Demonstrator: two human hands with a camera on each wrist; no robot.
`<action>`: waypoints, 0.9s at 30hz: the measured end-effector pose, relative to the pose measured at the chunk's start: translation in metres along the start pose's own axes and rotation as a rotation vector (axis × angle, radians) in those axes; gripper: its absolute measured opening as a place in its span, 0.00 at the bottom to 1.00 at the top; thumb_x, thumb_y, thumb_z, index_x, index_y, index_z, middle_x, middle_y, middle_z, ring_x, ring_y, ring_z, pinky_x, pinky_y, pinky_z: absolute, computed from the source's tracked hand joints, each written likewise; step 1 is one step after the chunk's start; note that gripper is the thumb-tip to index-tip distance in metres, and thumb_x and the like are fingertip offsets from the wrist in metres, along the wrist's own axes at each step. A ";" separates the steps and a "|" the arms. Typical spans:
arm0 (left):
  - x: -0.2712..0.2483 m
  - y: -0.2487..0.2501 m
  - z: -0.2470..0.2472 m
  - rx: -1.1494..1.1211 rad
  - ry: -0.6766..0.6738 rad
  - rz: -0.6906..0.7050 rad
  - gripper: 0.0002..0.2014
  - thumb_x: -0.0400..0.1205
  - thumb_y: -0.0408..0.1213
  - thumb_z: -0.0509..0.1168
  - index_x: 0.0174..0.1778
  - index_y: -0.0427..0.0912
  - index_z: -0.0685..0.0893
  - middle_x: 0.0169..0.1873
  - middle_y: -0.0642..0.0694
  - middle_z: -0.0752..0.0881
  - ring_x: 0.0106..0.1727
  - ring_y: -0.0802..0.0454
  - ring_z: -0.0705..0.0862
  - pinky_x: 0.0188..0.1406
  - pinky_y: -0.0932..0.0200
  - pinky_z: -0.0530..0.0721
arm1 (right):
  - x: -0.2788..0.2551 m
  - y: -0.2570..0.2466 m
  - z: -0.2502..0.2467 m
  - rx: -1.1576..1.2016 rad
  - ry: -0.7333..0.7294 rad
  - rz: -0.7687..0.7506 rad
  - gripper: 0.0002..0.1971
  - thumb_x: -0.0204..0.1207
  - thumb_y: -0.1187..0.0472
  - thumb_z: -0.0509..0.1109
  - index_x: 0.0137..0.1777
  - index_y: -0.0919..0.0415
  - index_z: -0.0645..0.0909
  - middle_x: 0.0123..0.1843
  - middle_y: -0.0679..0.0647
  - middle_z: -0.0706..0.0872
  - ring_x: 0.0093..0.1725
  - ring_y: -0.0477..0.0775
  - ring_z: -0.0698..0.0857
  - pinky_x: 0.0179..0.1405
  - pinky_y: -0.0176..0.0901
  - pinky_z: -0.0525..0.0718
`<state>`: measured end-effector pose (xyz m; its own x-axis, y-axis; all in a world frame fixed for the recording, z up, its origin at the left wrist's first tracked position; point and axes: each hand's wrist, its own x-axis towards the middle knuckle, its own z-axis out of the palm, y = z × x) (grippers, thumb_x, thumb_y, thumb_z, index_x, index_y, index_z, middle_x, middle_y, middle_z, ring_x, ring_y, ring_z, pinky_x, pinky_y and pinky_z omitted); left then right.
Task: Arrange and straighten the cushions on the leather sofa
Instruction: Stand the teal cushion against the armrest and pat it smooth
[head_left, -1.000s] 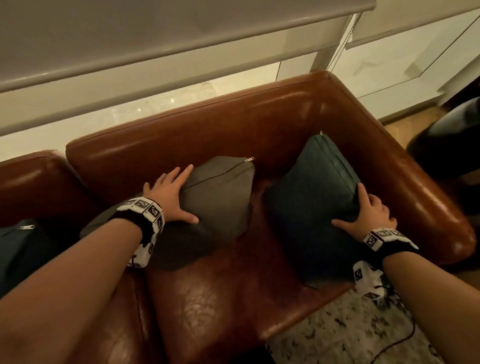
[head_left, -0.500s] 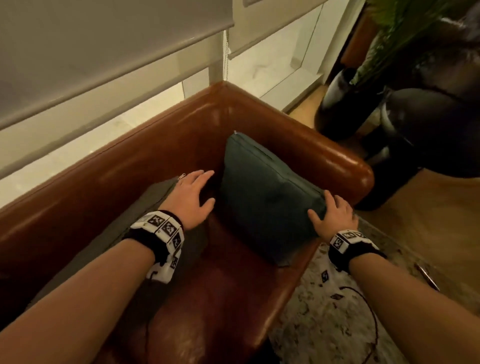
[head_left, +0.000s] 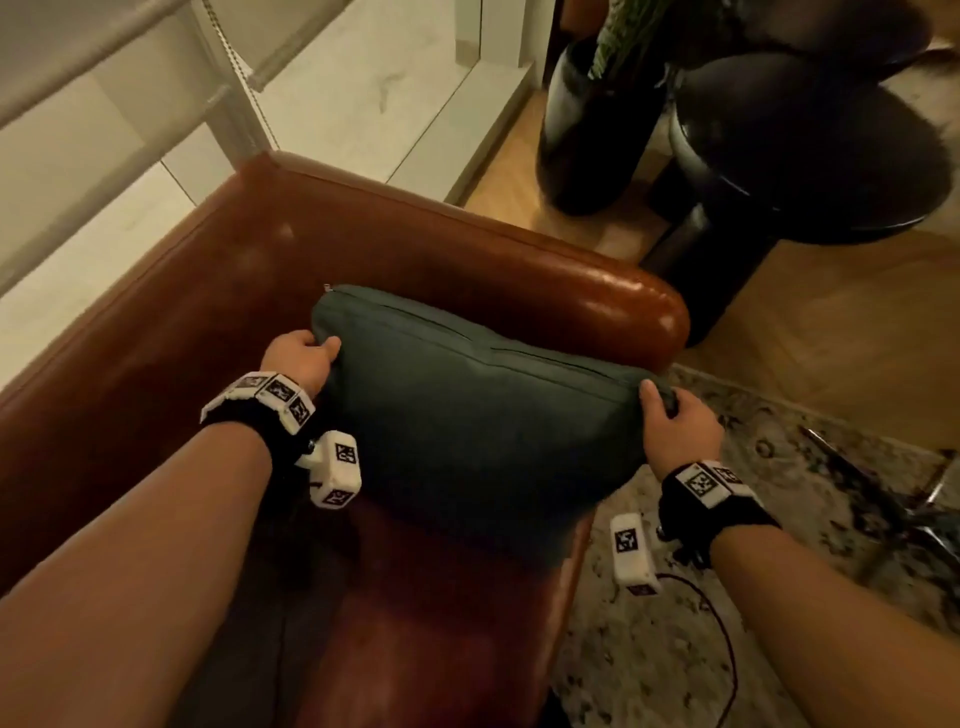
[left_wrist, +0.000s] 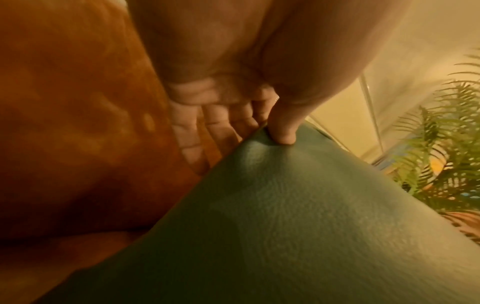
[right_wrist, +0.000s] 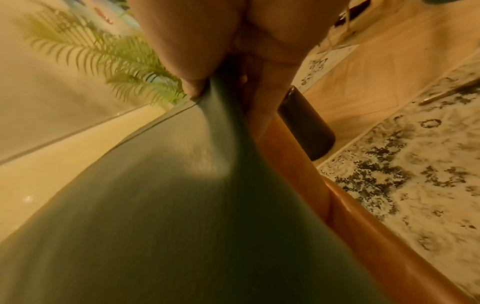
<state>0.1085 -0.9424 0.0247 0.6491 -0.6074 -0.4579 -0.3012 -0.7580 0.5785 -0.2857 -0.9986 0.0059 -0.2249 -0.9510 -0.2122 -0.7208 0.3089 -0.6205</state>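
Nearest the head camera, two bare forearms reach in from 7 and 5 o'clock, each with a black wrist strap carrying white marker blocks. Beneath them the brown leather seat (head_left: 415, 623) of the sofa runs toward 6 o'clock, and a speckled rug (head_left: 779, 597) with a thin dark cable on it lies at 4 o'clock.

In the middle of the view a dark green cushion (head_left: 467, 415) stands on the seat at the sofa's corner, its zipped top edge running from 11 to 3 o'clock. The left hand (head_left: 298, 358) grasps the cushion's upper left corner: in the left wrist view the thumb (left_wrist: 283, 131) presses into the front of the fabric while the fingers (left_wrist: 207, 123) lie behind it, between cushion and sofa back. The right hand (head_left: 675, 431) pinches the upper right corner, thumb on the near face and fingers wrapped over the far side; the right wrist view shows the fabric drawn into a ridge under the thumb (right_wrist: 194, 86).

Just behind the cushion, the rounded armrest (head_left: 623, 296) curves from 12 toward 2 o'clock, and the sofa back (head_left: 156, 322) runs off toward 9 o'clock.

Farther out, at 1 o'clock, a tall black planter (head_left: 587, 130) with green fronds and a round black side table (head_left: 805, 171) stand on the wooden floor. At 11 o'clock a window blind (head_left: 78, 52) with a bead chain hangs above a pale ledge.
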 end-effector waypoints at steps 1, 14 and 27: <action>0.002 -0.005 0.001 -0.038 0.013 0.011 0.17 0.85 0.47 0.62 0.51 0.33 0.84 0.49 0.37 0.86 0.55 0.34 0.85 0.56 0.41 0.85 | 0.005 -0.001 -0.002 0.000 0.007 0.015 0.20 0.84 0.44 0.62 0.49 0.63 0.81 0.45 0.58 0.82 0.50 0.61 0.81 0.45 0.45 0.70; -0.069 0.025 0.127 0.728 -0.067 0.947 0.26 0.88 0.49 0.42 0.85 0.57 0.54 0.86 0.57 0.56 0.87 0.47 0.49 0.84 0.39 0.45 | -0.055 -0.045 0.082 -0.387 -0.153 -0.606 0.26 0.88 0.50 0.49 0.85 0.53 0.59 0.87 0.51 0.60 0.86 0.54 0.54 0.85 0.54 0.49; 0.036 -0.031 0.057 0.701 0.216 0.381 0.25 0.88 0.51 0.41 0.83 0.59 0.58 0.85 0.48 0.58 0.85 0.35 0.54 0.83 0.35 0.50 | 0.004 0.023 0.085 -0.594 0.025 -0.516 0.29 0.86 0.45 0.40 0.87 0.49 0.53 0.88 0.52 0.54 0.87 0.56 0.47 0.85 0.50 0.40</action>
<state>0.1012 -0.9542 -0.0478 0.5132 -0.8477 -0.1340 -0.8471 -0.5254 0.0797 -0.2472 -0.9947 -0.0737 0.2243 -0.9744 0.0145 -0.9662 -0.2242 -0.1272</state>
